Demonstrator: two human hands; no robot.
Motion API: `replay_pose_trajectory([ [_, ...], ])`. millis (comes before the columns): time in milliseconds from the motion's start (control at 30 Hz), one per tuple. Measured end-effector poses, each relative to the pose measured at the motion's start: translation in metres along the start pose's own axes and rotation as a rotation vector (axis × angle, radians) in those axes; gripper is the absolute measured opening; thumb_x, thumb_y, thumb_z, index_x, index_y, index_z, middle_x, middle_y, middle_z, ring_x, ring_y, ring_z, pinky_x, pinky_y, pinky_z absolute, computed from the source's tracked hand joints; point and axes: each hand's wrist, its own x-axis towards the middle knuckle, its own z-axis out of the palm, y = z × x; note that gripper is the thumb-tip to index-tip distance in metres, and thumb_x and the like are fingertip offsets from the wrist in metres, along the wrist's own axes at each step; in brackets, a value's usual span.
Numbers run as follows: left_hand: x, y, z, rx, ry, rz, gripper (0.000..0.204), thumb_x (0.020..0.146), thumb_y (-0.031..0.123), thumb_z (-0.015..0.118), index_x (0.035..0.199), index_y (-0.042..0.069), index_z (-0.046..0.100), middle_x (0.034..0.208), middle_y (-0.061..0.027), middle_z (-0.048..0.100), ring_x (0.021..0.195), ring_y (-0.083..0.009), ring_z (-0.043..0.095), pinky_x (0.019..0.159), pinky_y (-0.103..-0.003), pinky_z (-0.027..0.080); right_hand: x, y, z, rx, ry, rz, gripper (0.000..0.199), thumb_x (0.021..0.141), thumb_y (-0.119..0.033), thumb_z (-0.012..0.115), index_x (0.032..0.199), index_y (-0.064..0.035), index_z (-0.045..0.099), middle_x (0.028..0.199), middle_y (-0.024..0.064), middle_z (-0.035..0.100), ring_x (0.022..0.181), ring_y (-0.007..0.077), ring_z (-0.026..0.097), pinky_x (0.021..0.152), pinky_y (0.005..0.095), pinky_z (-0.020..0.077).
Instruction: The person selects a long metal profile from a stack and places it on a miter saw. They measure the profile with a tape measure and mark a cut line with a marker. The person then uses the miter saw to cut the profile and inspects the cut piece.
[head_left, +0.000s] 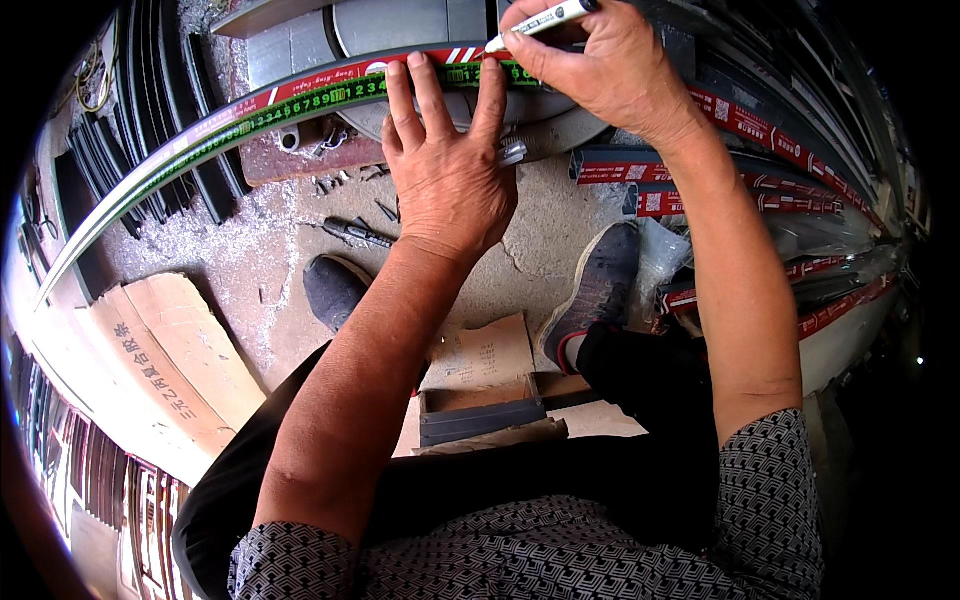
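Observation:
My left hand (452, 185) lies with its fingers spread, pressing a green tape measure (295, 112) along a long profile strip (318, 78) with red printed film. Its thumb is mostly hidden. A white marker pen (538, 27) is pinched in my right hand (610, 75), its tip at the red film just above my left index fingertip. Tape and strip run side by side out to the lower left, curving in the fisheye picture. Below my left fingers, close to the hand's right side, is a small clear piece (512, 153).
A grey machine bed (405, 25) stands behind the strip. Dark profiles (165, 100) lie at left, with red-labelled ones (665, 203) at right. Shavings, a dark tool (357, 232) and cardboard (185, 350) are on the floor; a small box (480, 420) sits between my legs.

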Motion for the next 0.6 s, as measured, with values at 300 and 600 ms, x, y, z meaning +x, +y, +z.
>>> replay_pose_trajectory([
  [300, 0.0005, 0.0000, -0.0002, -0.004, 0.004, 0.000, 0.097, 0.073, 0.017, 0.070, 0.162, 0.028, 0.032, 0.162, -0.0355, 0.018, 0.152, -0.0570, 0.014, 0.119, -0.063, 0.026, -0.0001, -0.0012, 0.0002, 0.020, 0.005, 0.011, 0.010, 0.090, -0.010, 0.074, 0.095, -0.0010, 0.072, 0.086, 0.0081, 0.074, 0.080, 0.0137, 0.069, 0.073, 0.0301, 0.0547],
  [600, -0.0010, -0.0010, -0.0010, 0.000, 0.009, 0.017, 0.091, 0.076, 0.018, 0.068, 0.160, 0.026, 0.035, 0.161, -0.0366, 0.020, 0.151, -0.0574, 0.014, 0.117, -0.063, 0.028, -0.0037, -0.0015, 0.0041, 0.032, 0.144, 0.030, 0.010, 0.091, -0.011, 0.074, 0.096, -0.0023, 0.072, 0.085, 0.0069, 0.074, 0.079, 0.0123, 0.068, 0.072, 0.0296, 0.0548],
])
